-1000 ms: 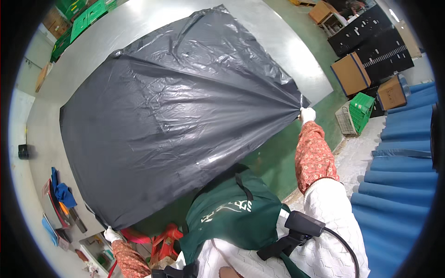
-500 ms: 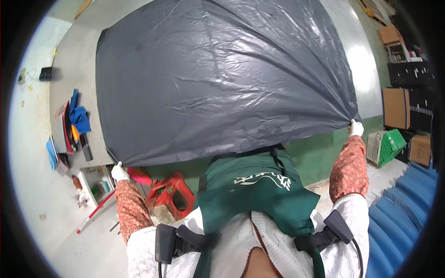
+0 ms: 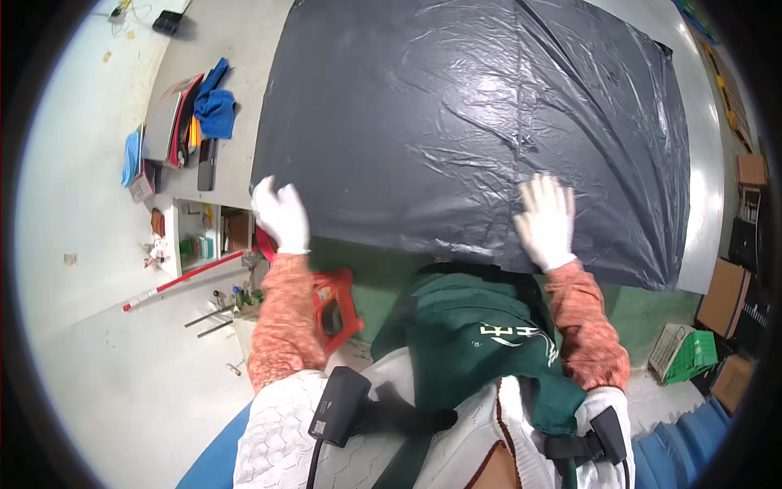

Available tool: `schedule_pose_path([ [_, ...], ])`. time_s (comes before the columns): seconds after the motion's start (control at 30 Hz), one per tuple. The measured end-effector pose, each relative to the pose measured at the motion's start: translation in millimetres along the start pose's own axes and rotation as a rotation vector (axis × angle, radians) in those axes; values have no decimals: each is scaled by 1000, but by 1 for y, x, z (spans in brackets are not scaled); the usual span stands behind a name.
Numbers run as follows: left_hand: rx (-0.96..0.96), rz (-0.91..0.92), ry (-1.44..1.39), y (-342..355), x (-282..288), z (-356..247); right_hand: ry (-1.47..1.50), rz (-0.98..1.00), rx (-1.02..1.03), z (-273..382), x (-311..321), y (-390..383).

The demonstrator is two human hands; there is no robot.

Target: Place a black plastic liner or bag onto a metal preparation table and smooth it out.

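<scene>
A large dark grey plastic sheet [image 3: 391,106] lies spread over the table, with creases fanning across its right half. My left hand [image 3: 281,216], in a white glove, is at the sheet's near left corner. Its fingers are apart and hold nothing. Farther right, my right hand [image 3: 546,218], also white-gloved, rests over the sheet close to its near edge, the fingers stretched out and the palm down. Whether the left hand touches the sheet, I cannot tell.
On the table's left side lie a blue cloth [image 3: 216,112] and a black oblong object [image 3: 207,165]. Below stand a white shelf [image 3: 173,236] and a red plastic stool [image 3: 346,306]. To the right are a green crate [image 3: 694,356] and a cardboard box [image 3: 723,297].
Both hands have let go of the sheet's near corners. My right hand has moved left and inward onto the sheet, now flat. The view has shifted, showing more of the left side.
</scene>
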State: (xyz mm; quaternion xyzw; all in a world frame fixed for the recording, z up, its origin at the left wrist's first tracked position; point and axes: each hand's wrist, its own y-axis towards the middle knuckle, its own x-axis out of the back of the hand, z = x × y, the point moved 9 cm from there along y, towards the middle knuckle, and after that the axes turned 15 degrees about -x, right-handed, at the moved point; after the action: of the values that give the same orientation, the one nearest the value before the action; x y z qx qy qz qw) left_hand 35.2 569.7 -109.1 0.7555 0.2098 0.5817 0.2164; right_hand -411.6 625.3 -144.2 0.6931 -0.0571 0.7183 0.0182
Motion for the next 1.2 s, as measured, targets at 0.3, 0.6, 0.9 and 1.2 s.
schedule_pose_path([
  [0.3,-659,654,-152,-120,-45,-119,200,127,865,146,-43,-86],
  [0.6,-574,380,-337,-59,-19,-140,320,-210,308,121,29,20],
  [0.9,-179,772,-13,-188,-8,-1,332,428,619,98,-49,-113],
  [1.2,-480,307,-160,-14,0,-113,470,-163,268,41,52,57],
])
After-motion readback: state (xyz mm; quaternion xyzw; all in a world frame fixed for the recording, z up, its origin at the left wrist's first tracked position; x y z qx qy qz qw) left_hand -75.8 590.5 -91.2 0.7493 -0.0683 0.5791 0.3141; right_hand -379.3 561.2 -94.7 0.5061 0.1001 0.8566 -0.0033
